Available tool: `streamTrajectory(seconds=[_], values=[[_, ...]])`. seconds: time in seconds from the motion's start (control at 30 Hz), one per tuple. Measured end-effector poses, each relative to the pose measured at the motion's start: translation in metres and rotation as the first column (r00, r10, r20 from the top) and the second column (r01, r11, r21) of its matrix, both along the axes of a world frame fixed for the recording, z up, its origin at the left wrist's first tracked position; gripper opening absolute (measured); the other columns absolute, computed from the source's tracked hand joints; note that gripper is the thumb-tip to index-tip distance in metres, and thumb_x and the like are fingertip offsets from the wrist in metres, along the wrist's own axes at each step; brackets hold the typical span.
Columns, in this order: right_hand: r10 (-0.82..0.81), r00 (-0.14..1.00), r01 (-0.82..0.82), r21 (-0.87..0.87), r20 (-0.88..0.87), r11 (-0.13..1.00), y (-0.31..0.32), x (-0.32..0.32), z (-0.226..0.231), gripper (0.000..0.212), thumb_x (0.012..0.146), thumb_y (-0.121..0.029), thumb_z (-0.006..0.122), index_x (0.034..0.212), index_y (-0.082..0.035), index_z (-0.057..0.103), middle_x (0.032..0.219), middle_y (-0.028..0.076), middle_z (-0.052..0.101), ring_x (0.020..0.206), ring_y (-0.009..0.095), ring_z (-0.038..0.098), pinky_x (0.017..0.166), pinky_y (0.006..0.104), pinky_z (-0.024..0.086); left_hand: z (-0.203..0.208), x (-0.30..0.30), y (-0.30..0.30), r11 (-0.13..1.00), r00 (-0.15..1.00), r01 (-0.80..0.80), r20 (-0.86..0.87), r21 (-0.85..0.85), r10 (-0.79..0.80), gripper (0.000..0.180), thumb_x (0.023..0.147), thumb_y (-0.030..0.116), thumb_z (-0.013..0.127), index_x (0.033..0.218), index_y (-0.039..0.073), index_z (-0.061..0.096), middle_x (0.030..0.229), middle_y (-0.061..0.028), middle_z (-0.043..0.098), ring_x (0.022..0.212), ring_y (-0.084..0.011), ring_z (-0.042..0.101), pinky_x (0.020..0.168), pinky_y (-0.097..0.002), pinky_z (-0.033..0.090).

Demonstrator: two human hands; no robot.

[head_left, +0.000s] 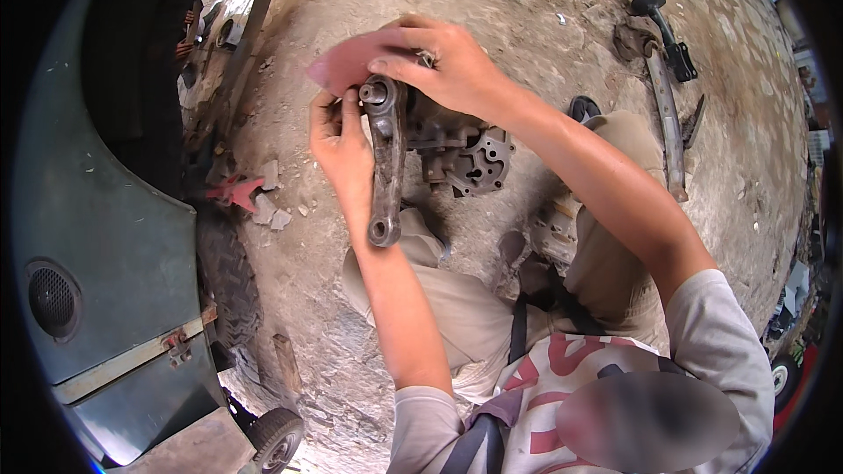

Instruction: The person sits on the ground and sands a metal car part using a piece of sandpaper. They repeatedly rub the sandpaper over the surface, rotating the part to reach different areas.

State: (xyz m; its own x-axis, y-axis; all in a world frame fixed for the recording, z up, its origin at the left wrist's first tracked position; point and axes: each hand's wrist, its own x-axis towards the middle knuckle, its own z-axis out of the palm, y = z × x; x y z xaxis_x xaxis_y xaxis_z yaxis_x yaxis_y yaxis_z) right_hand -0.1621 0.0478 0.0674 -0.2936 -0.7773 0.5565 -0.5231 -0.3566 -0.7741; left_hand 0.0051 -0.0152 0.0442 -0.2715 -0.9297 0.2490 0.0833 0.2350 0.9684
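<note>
Metal assembly (439, 145) with lever arm (386, 162) held above lap, over dirt ground (544, 0). Left hand (341, 147) grip closed on lever arm; right hand (443, 61) pinches reddish abrasive sheet (347, 61) at arm's top end. We judge risks: greasy casting slipping onto legs; fingers scraped on sharp flange; sheet tearing. Loose steering parts (663, 79) far right.

You've got a grimy dark-grey cast metal assy (439, 145) held up over your knees: a long lever arm (386, 167) w/ a round eye at each end hangs near vertical at the front, top end bolted on; behind it sits a blocky housing w/ a flat, multi-hole flange facing right. A reddish sheet of sandpaper (347, 63) lies pressed against the arm's top end.
</note>
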Motion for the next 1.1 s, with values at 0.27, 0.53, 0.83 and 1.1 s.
streamTrajectory(seconds=[0.27, 0.53, 0.83, 1.1], values=[[0.180, 0.983, -0.176, 0.103, -0.034, 0.979, 0.002, 0.006, -0.005, 0.029, 0.100, -0.018, 0.056, 0.122, -0.002, 0.066, 0.109, 0.019, 0.070, 0.099, 0.038, 0.066, 0.089, 0.0440, 0.052, 0.002, 0.017, 0.003, 0.938, 0.984, 0.096, 0.113, 0.332, -0.141, 0.026, 0.104, 0.013, 0.055, 0.123, -0.003, 0.062, 0.113, -0.0091, 0.068, 0.100, -0.0136, 0.063, 0.090, -0.0280, 0.049], [0.189, 0.972, -0.160, 0.188, -0.144, 0.969, 0.015, 0.007, 0.006, 0.041, 0.101, -0.033, 0.054, 0.126, -0.001, 0.060, 0.108, 0.022, 0.066, 0.103, 0.039, 0.063, 0.089, 0.0458, 0.049, 0.012, 0.014, 0.010, 0.972, 0.976, 0.170, -0.165, 0.163, -0.143, 0.048, 0.099, 0.023, 0.059, 0.139, 0.000, 0.049, 0.137, -0.0199, 0.056, 0.123, -0.0256, 0.058, 0.108, -0.0394, 0.044], [0.199, 0.906, -0.138, 0.182, -0.374, 0.974, 0.012, 0.013, 0.006, 0.065, 0.090, -0.042, 0.068, 0.136, 0.001, 0.051, 0.125, 0.023, 0.063, 0.120, 0.040, 0.058, 0.112, 0.0519, 0.036, 0.021, 0.017, 0.016, 0.973, 1.000, 0.015, 0.024, 0.229, -0.021, 0.056, 0.106, 0.045, 0.048, 0.116, -0.007, 0.067, 0.112, -0.0156, 0.071, 0.108, -0.0228, 0.066, 0.100, -0.0362, 0.047], [0.220, 0.958, -0.276, 0.375, 0.186, 0.885, 0.022, -0.007, 0.011, 0.052, 0.105, -0.041, 0.042, 0.134, -0.002, 0.062, 0.118, 0.024, 0.069, 0.112, 0.029, 0.063, 0.103, 0.0412, 0.044, -0.010, 0.019, 0.012, 0.959, 0.995, 0.089, -0.057, 0.268, -0.077, 0.053, 0.106, 0.046, 0.048, 0.120, -0.002, 0.065, 0.114, -0.0112, 0.070, 0.108, -0.0186, 0.062, 0.097, -0.0337, 0.046]])
